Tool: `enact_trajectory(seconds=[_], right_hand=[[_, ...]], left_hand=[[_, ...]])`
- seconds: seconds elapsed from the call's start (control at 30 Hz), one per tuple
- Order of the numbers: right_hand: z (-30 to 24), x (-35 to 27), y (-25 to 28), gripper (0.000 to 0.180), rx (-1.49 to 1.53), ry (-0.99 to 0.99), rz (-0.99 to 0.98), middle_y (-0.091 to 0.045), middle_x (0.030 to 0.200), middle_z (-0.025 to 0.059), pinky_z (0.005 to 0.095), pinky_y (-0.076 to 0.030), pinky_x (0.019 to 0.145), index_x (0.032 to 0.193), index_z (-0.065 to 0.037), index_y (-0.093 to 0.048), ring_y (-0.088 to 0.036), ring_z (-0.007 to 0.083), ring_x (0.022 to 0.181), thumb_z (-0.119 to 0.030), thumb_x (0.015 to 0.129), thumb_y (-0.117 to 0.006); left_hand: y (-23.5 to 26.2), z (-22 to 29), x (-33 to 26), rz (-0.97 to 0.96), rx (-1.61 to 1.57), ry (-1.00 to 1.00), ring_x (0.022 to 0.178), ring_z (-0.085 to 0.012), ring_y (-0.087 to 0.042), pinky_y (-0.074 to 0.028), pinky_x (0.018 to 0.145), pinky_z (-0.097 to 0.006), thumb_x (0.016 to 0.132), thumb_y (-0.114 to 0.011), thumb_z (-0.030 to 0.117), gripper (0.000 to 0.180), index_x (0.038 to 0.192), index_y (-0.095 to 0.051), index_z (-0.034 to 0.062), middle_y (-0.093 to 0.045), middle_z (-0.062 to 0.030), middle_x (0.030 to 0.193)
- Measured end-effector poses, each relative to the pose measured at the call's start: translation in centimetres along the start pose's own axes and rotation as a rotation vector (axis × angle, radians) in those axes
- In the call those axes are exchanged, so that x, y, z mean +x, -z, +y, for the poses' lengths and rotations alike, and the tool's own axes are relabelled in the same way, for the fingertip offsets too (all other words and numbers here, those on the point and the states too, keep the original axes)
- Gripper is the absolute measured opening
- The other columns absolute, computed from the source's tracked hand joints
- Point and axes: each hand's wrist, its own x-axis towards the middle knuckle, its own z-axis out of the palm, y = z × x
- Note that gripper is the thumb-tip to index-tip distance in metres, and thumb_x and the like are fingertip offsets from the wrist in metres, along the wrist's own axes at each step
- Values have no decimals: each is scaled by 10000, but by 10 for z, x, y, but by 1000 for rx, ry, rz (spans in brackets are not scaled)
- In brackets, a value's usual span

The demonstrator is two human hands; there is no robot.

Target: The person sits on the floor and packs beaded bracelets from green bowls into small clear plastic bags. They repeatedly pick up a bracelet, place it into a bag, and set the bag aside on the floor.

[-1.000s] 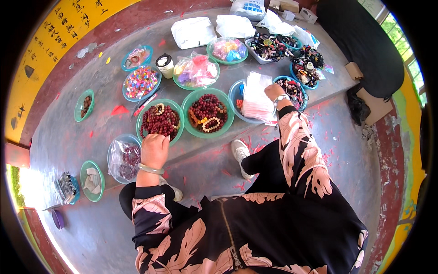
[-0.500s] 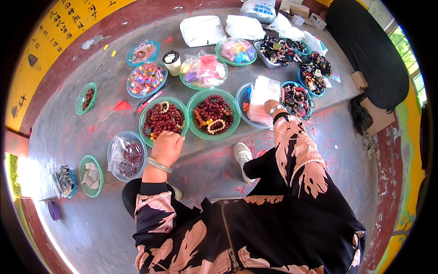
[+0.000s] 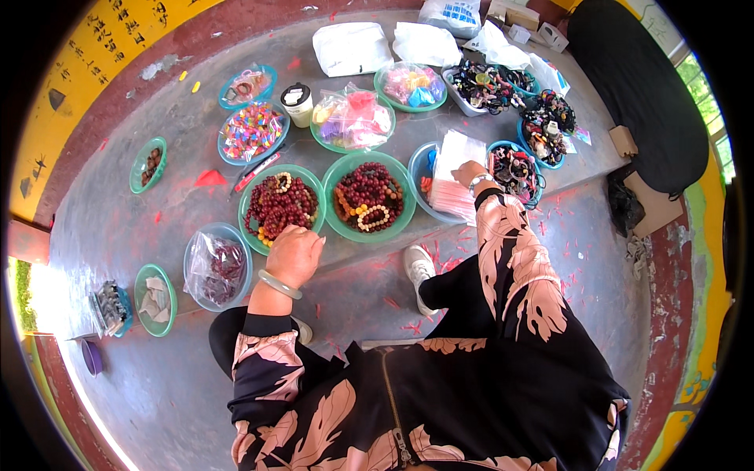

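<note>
While my left hand (image 3: 294, 253) curls its fingers at the green bowl (image 3: 253, 206) of dark red beads (image 3: 276, 206), my right hand (image 3: 469, 173) lies on a stack of pink packets (image 3: 452, 192), grip unclear.

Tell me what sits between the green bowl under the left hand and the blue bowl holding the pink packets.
In the head view, another green bowl of dark red beads with bead bracelets lies between them.

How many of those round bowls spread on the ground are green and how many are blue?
Green bowls: 6
Blue bowls: 7, though the crowded far-right group is hard to separate
Total: 13
</note>
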Motion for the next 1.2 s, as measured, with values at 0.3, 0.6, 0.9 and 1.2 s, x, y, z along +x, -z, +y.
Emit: enact_trajectory(seconds=[0.3,0.6,0.9,1.2], right_hand=[[0,6,-23,263,-143,-68,-166,-665,901,161,370,-504,755,862,-39,-700,-644,298,842,-166,814,-475],[-3,10,-27,239,-97,-162,-13,-667,857,169,357,-513,708,808,-49,-704,-651,291,814,-147,801,-486],[-8,-1,17,219,4,-318,159,-657,866,176,399,-515,715,866,-70,-667,-639,324,833,-160,817,-474],[-40,-21,104,202,526,-483,430,-644,918,179,445,-484,760,985,-112,-568,-614,375,868,-169,796,-525]], left_hand=[[-5,3,2,-14,25,-20,753,-320,-551,-445,698,-415,799,-584,186,211,666,-590,22,-583,-141,710],[-5,-2,-4,6,15,-43,737,-327,-537,-430,678,-416,803,-581,158,173,696,-580,22,-564,-138,698],[-1,1,-7,-8,6,-6,751,-314,-552,-446,694,-410,793,-585,181,211,655,-589,20,-577,-137,687],[0,0,-11,-20,20,-19,742,-323,-543,-436,694,-415,801,-575,171,206,665,-588,17,-576,-140,693]])
